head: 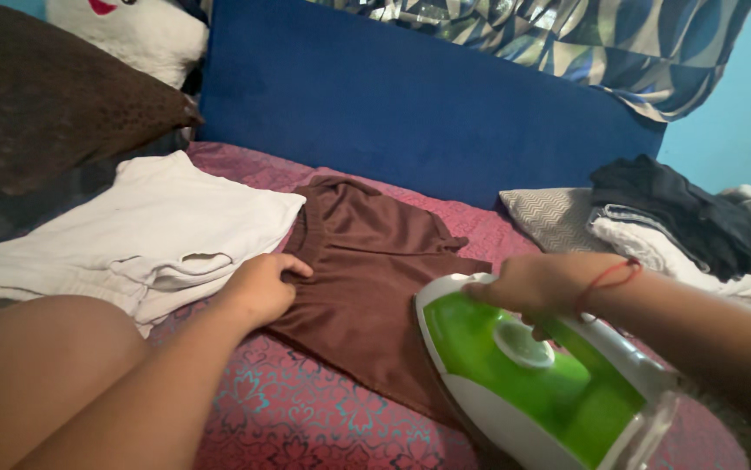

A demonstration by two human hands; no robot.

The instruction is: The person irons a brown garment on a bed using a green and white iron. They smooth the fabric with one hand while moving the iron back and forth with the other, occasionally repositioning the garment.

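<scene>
A brown garment (367,270) lies spread on the patterned pink bedcover (306,409). My left hand (262,283) rests on its left edge and pinches the fabric. My right hand (541,285), with a red thread around the wrist, grips the handle of a green and white clothes iron (523,383). The iron sits on the lower right part of the brown garment.
A folded white garment (149,231) lies to the left, next to my bare knee (36,365). A blue headboard (410,104) stands behind. A pile of dark and white clothes (680,222) sits at the right. A brown pillow (45,96) is at the top left.
</scene>
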